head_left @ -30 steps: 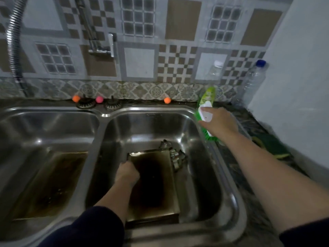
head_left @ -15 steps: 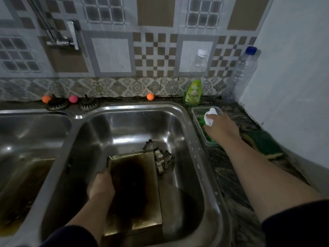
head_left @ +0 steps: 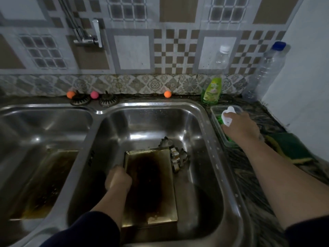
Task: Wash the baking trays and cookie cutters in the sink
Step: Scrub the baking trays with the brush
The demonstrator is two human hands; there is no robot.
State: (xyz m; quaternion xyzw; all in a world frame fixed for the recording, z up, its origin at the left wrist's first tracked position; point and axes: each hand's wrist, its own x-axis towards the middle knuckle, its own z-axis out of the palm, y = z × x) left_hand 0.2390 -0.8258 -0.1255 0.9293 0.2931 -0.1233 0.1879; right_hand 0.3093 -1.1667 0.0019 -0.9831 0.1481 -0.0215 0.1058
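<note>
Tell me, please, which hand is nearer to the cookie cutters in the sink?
The left hand, gripping the baking tray beside the cookie cutters. The right hand is outside the sink, over a container on the counter.

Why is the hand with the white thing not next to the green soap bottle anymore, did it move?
Yes. The right hand came down from the green soap bottle into the clear container beside the sink.

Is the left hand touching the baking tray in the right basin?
Touching. The head view shows the left hand closed over the left edge of the baking tray in the right basin, with no gap between them.
</note>
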